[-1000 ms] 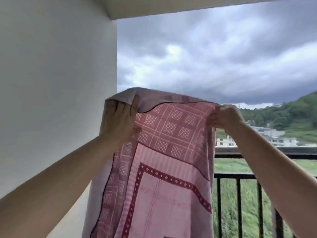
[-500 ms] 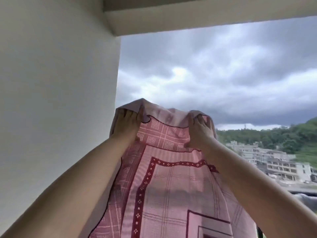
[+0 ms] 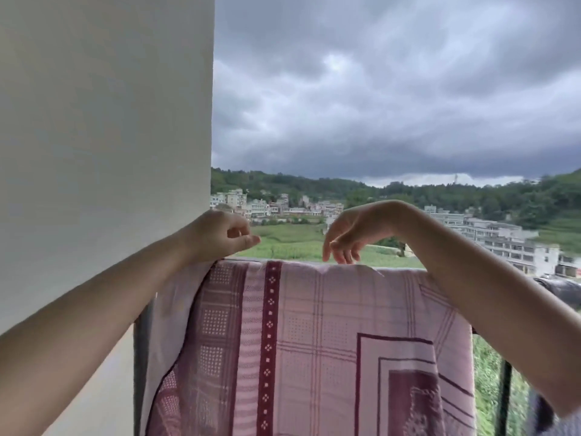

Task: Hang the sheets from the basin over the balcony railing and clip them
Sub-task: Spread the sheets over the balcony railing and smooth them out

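A pink sheet (image 3: 314, 341) with maroon borders and a checked pattern hangs draped over the balcony railing (image 3: 503, 382), covering its top bar on the left. My left hand (image 3: 220, 236) hovers just above the sheet's top edge near the wall, fingers loosely curled and holding nothing. My right hand (image 3: 349, 234) is bent down at the wrist, its fingertips touching or just above the fold at the middle of the sheet, fingers apart. The basin and any clips are out of view.
A white wall (image 3: 103, 152) closes the left side right beside the sheet. Dark fabric (image 3: 559, 291) lies over the railing at the right edge. Beyond the railing are green fields, buildings and a cloudy sky.
The sheet, held up high in both hands before, now lies over the railing. Both hands have let go of it and lifted just above its top edge.
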A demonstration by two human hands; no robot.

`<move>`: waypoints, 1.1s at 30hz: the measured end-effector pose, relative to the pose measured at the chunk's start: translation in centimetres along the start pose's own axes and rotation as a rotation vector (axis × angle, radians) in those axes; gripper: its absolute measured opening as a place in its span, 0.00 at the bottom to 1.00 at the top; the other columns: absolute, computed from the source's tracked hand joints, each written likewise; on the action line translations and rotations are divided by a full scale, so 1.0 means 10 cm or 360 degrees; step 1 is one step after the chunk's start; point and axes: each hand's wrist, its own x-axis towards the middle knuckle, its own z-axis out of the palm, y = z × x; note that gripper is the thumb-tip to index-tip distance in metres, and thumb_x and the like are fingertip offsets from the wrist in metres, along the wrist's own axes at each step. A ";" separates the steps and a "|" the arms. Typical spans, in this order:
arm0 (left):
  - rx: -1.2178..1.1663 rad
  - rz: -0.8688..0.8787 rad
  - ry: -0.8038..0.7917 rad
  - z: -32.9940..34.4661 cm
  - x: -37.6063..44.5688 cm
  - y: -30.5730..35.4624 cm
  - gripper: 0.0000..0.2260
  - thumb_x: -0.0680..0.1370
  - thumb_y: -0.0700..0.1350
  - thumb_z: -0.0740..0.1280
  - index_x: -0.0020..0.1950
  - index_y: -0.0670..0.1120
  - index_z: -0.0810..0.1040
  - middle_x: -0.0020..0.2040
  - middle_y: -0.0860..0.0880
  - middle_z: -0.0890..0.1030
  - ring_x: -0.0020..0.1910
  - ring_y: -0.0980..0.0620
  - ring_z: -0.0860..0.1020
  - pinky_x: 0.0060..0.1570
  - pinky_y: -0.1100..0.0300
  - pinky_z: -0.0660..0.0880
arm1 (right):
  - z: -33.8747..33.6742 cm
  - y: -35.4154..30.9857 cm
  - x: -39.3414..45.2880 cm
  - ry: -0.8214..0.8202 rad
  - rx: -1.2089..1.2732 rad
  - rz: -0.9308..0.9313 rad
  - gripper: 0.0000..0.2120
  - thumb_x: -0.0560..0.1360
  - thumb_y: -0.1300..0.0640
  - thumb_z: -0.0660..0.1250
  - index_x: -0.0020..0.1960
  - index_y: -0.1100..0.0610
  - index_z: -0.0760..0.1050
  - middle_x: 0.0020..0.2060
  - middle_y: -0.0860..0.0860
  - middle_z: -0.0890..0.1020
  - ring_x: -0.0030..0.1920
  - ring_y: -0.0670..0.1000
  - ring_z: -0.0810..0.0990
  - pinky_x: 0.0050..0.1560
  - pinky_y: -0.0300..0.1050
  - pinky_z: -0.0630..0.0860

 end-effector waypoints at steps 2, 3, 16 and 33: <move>0.0139 0.0043 -0.0111 0.05 -0.36 0.03 0.30 0.64 0.70 0.60 0.43 0.44 0.79 0.36 0.49 0.79 0.35 0.53 0.75 0.38 0.60 0.71 | 0.11 -0.07 -0.08 -0.0004 -0.0112 -0.0030 0.12 0.68 0.55 0.66 0.48 0.60 0.78 0.27 0.42 0.80 0.28 0.36 0.76 0.35 0.32 0.75; 0.0202 0.0090 -0.0134 0.06 -0.46 0.03 0.36 0.59 0.75 0.56 0.47 0.46 0.79 0.39 0.50 0.80 0.39 0.52 0.77 0.41 0.58 0.72 | 0.17 -0.11 -0.13 0.0017 -0.0206 -0.0031 0.06 0.67 0.54 0.67 0.41 0.56 0.79 0.24 0.42 0.78 0.25 0.37 0.73 0.34 0.33 0.73; 0.0680 -0.0565 0.0503 0.42 -1.17 -0.08 0.07 0.71 0.34 0.65 0.49 0.36 0.73 0.40 0.35 0.79 0.36 0.35 0.79 0.29 0.54 0.72 | 1.16 0.22 -0.40 0.1892 -0.1068 -0.0518 0.12 0.70 0.54 0.64 0.38 0.62 0.81 0.33 0.55 0.84 0.36 0.55 0.80 0.44 0.42 0.76; 0.0136 -0.0211 0.1119 -0.15 -0.76 -0.07 0.12 0.72 0.36 0.67 0.54 0.35 0.76 0.49 0.34 0.77 0.49 0.38 0.76 0.51 0.51 0.73 | 1.17 0.21 -0.43 0.1995 -0.1244 -0.0462 0.15 0.70 0.52 0.60 0.32 0.58 0.79 0.26 0.52 0.75 0.32 0.43 0.70 0.35 0.35 0.68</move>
